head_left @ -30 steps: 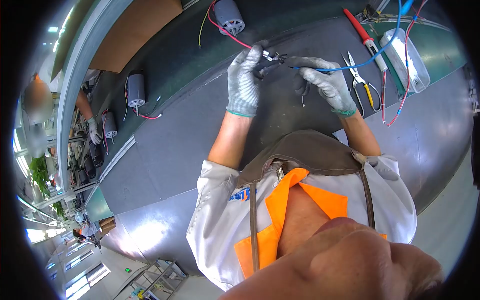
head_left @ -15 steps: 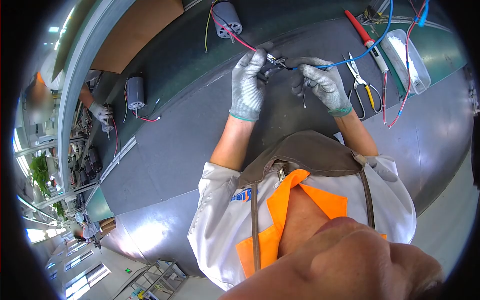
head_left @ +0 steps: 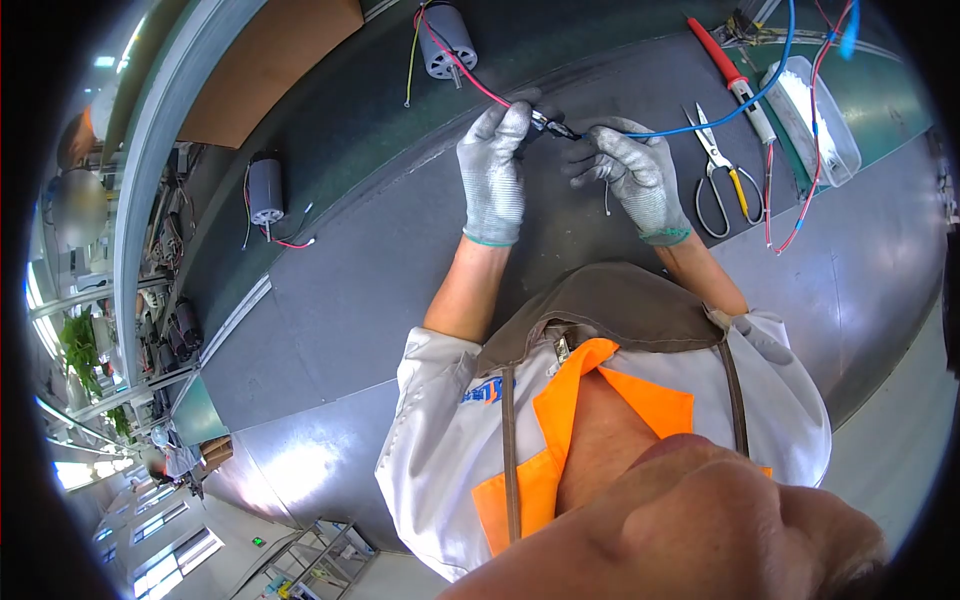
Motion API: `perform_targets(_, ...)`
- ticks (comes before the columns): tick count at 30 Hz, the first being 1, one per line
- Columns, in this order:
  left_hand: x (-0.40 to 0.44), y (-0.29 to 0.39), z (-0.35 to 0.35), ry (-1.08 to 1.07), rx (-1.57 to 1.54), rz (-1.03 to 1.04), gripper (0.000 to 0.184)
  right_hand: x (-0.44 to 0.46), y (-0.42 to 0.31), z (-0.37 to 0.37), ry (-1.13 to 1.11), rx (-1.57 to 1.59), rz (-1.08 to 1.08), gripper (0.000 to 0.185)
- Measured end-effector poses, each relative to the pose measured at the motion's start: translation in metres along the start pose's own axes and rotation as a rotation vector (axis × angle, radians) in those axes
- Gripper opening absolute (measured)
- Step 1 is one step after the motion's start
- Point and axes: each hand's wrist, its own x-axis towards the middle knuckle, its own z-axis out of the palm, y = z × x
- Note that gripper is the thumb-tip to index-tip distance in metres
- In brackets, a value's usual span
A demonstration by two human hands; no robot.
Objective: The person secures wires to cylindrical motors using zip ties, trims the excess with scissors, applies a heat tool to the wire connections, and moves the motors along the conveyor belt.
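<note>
My left hand [head_left: 495,165], in a grey-white knit glove, pinches the red wire [head_left: 483,88] of a motor near a small metal-and-black connector piece [head_left: 550,123]. That wire runs up to the grey motor [head_left: 446,45] at the top. My right hand [head_left: 635,170], gloved likewise, has its fingers bent around the end of a blue cable [head_left: 690,130], beside the black part of the connector. A thin wire end [head_left: 607,198] hangs below its fingers. What the fingertips cover is hidden.
Scissors [head_left: 712,150] with a yellow-marked handle lie right of my right hand. A red-handled tool [head_left: 720,55] and a clear plastic tray [head_left: 840,150] with white contents are beyond. Another motor [head_left: 266,190] stands at left, near a metal rail [head_left: 240,315]. Cardboard [head_left: 270,70] lies top left.
My right hand has turned slightly and shifted down, showing more of the black connector part. At the far left, another person's gloved hand with a motor has gone from view.
</note>
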Motion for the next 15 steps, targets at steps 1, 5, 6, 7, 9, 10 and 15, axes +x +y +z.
perform_targets(1, -0.001, 0.004, 0.001, 0.000, -0.069, -0.060, 0.027, 0.000, 0.001, -0.001, 0.001, 0.000, 0.000, 0.029)
perform_targets(5, 0.003, -0.004, -0.008, -0.023, -0.284, -0.176, 0.026, 0.000, 0.002, -0.003, 0.009, 0.010, -0.006, 0.029)
perform_targets(6, 0.002, -0.003, -0.006, -0.022, -0.285, -0.174, 0.026, 0.000, 0.002, -0.004, 0.017, 0.002, 0.002, 0.029)
perform_targets(7, 0.001, 0.000, -0.003, 0.006, -0.219, -0.164, 0.027, 0.000, 0.001, -0.004, 0.017, 0.001, 0.004, 0.029)
perform_targets(9, -0.001, -0.001, 0.001, 0.033, -0.153, -0.157, 0.027, 0.000, -0.002, -0.004, -0.002, 0.001, 0.019, 0.029)
perform_targets(10, -0.001, -0.002, 0.001, 0.025, -0.122, -0.121, 0.027, 0.000, -0.002, -0.004, -0.001, 0.002, 0.020, 0.029)
perform_targets(15, 0.000, -0.001, 0.001, 0.001, -0.106, -0.115, 0.028, 0.000, -0.003, -0.009, 0.000, 0.010, 0.027, 0.029)
